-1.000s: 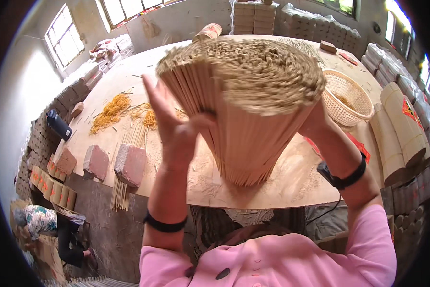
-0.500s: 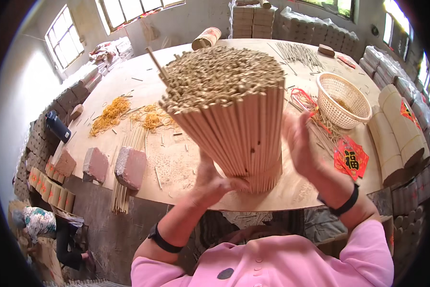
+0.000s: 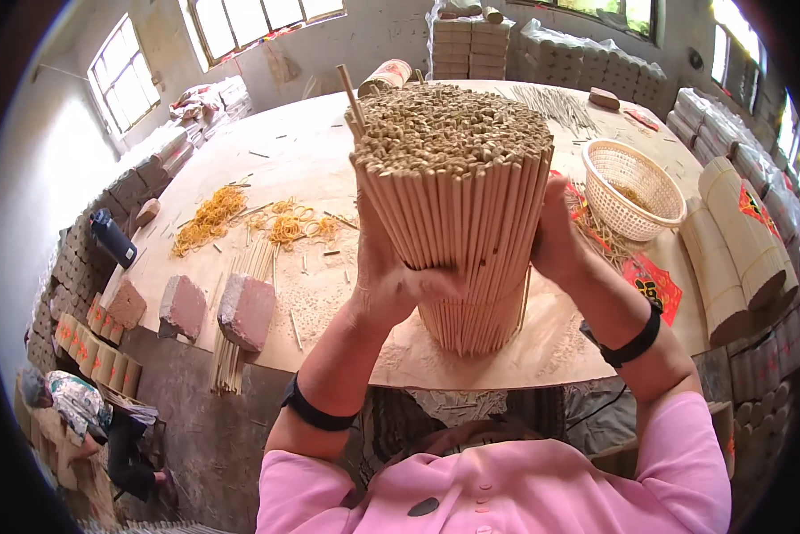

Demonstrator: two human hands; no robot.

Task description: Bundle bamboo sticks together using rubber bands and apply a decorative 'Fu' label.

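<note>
A thick, round bundle of thin wooden sticks (image 3: 471,214) stands nearly upright at the near edge of the table. One stick (image 3: 351,100) pokes up well above the rest at its far left. My left hand (image 3: 387,267) wraps the bundle's left side, its thumb lying across the front and slightly blurred. Against the right side presses my right hand (image 3: 560,231), its fingers partly hidden behind the sticks. Sticks in the lower part of the bundle sit tightly together.
Yellow rubber bands (image 3: 213,218) lie in heaps at left, near pinkish bricks (image 3: 245,311), one resting on loose sticks. To the right are a cream plastic basket (image 3: 640,214), a red paper (image 3: 662,298) and large wrapped bundles (image 3: 729,267). Another person (image 3: 80,405) works at lower left.
My right hand, held off the bundle with fingers extended before, now grips its side. My left hand has moved higher up the bundle, whose top has shifted right and leans less.
</note>
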